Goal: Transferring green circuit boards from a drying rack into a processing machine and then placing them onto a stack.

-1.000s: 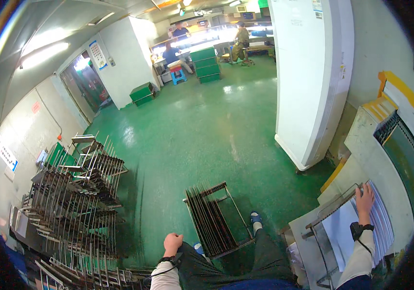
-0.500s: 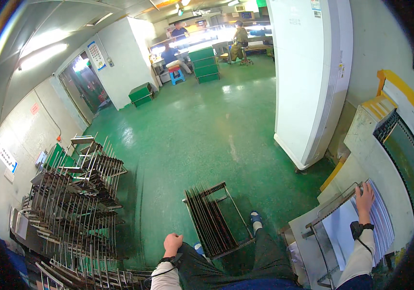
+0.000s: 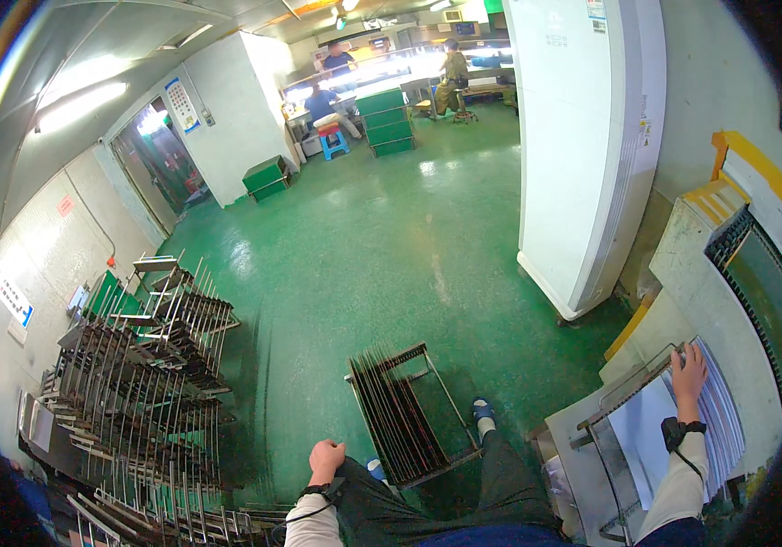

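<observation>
Lower right: the right hand (image 3: 688, 374) lies over sheets (image 3: 725, 410) beside a rack (image 3: 599, 453); whether its grip holds any, I cannot tell. A sideways push could skew them. Bottom centre: the left hand (image 3: 325, 460) (curled closed, seemingly empty).

Wall poster (image 3: 182, 104), blue-edged wall sign (image 3: 10, 292), labels (image 3: 597, 11) on white cabinet (image 3: 562, 173): none legible.

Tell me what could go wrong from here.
The white sheets could slip or bend, since only the right hand is at them.
The right foot might knock the slatted rack standing on the floor close beside it.
The piled metal racks at left look tangled and might shift if bumped.
</observation>
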Demonstrator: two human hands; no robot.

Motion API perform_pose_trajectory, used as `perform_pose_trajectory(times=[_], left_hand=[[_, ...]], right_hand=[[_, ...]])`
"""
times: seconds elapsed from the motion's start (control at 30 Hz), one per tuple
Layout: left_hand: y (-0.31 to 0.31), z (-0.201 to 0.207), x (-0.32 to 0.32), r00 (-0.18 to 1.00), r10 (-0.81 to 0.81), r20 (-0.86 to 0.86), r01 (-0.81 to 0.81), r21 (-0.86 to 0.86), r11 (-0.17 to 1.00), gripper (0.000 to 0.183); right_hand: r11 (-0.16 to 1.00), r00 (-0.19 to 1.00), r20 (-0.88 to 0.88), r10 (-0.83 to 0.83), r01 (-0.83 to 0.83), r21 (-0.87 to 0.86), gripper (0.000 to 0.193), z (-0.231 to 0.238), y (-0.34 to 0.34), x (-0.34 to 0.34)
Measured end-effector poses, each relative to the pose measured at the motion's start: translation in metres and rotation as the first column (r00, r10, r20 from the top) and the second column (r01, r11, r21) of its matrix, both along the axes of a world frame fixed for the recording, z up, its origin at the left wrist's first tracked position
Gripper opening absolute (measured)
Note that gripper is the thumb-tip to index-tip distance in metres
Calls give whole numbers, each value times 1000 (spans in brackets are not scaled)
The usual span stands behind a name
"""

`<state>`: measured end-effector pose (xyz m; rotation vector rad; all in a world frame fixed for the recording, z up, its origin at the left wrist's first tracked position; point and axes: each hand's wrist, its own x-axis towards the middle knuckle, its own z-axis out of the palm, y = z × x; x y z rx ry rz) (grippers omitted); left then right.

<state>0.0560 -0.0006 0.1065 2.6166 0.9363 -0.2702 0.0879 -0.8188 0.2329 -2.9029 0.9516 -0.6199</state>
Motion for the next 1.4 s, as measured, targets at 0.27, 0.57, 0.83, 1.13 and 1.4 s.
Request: perform_pose_trajectory(times=[0.27,0.57,0.83,1.13,1.4], left_hand=[[0,-2,-1,999,-10,42,10,13,1000,37],[3,-6,-1,999,-24,42,23,15,1000,36],[2,-4,0,999,-8,33,8,-1,1000,36],[3,-5,-1,999,-5,40,5,3,1000,36],[2,-5,0,999,-18,42,17,10,1000,36]], right_hand=[[1000,1000,-1,-9,9,-10,51,-3,-2,2],[1000,1000,26,8,-8,-9,49,-6,-4,1],[1000,1000,-8,-8,8,5,50,-4,-3,2],[1000,1000,-7,-18,18,-1,51,-1,1,1],[1000,1000,1,-9,9,-25,50,-5,-2,1]])
